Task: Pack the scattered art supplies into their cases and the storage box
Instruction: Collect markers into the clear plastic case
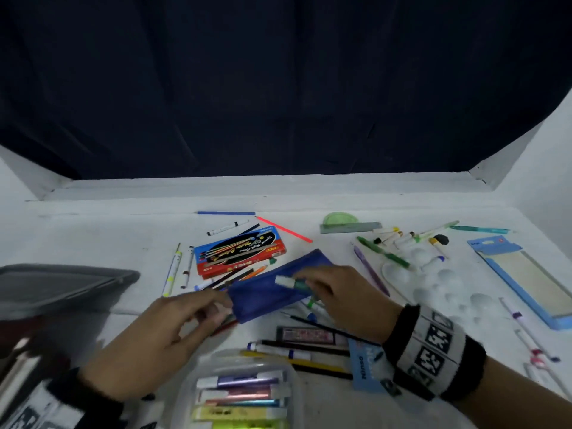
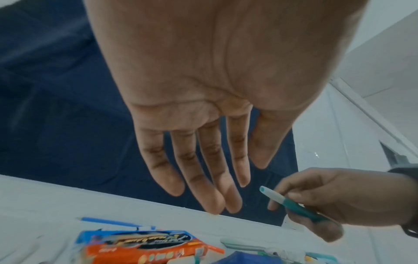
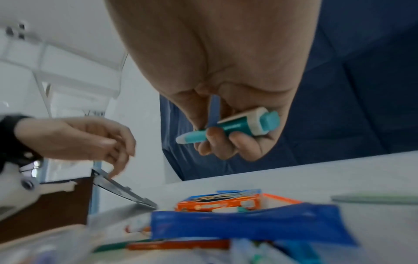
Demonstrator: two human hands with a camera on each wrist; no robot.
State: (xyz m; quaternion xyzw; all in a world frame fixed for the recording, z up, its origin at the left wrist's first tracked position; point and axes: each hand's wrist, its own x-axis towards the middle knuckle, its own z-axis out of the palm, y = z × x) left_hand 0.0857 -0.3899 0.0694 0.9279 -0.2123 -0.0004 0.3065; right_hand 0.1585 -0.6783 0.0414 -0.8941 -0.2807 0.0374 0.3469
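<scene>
Nearest the lens in the head view sits a clear plastic case of metallic paint tubes, between the two wrists. Behind it spreads the white table, strewn with supplies. At the left edge stands the grey storage box, its lid tilted. Right of centre lie a white paint palette and a light blue flat pack; its label is too blurred to read. At the middle rests a red and blue pencil box with slanted yellow script that cannot be read. In front of it lies the blue pouch. The left hand reaches toward the pouch's near end with fingers straight and relaxed, holding nothing. The right hand, just above the pouch, grips a teal and white marker with curled fingers. A small blue card by the right wrist bears white lettering, not legible.
</scene>
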